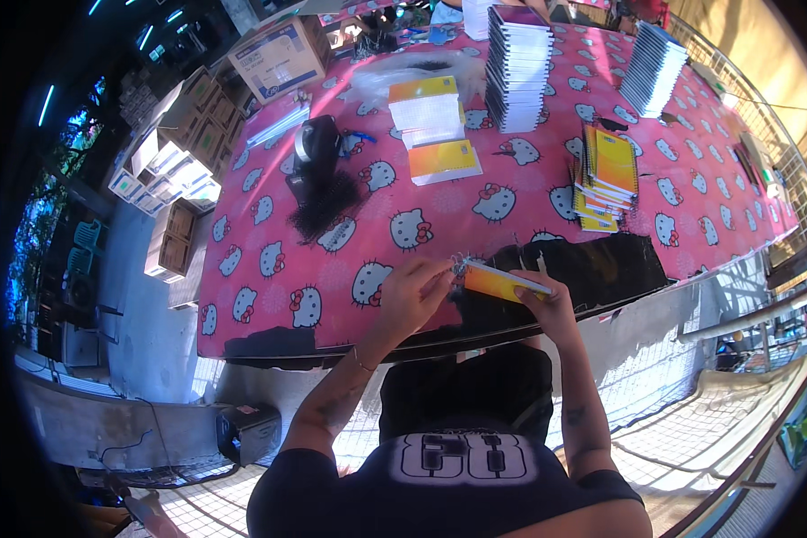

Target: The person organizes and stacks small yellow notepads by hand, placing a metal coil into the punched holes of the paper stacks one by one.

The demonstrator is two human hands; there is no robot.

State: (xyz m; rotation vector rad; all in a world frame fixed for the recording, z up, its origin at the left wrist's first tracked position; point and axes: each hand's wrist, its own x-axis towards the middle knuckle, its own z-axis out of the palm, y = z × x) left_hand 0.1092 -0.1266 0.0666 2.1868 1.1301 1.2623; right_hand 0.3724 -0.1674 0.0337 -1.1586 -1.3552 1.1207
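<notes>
Near the table's front edge, my right hand (547,303) grips a small yellow-orange notebook (498,282) by its right end, thumb on top. The notebook is tilted, with its white page edges showing. At its left end, my left hand (418,289) has its fingers pinched together at a wire binding (460,262); the fingertips partly hide the wire. Beneath the notebook lies a black sheet (601,269) on the pink patterned tablecloth (457,211). Farther right, several yellow spiral notebooks (608,175) lie in a loose, fanned pile.
Unbound yellow-covered page stacks (443,161) lie mid-table. Behind them rises a tall stack of bound notebooks (517,76), with another stack (653,72) at the back right. A black tape-dispenser-like device (316,143) and dark wire combs (325,208) sit left. Cardboard boxes (280,63) stand at the far left.
</notes>
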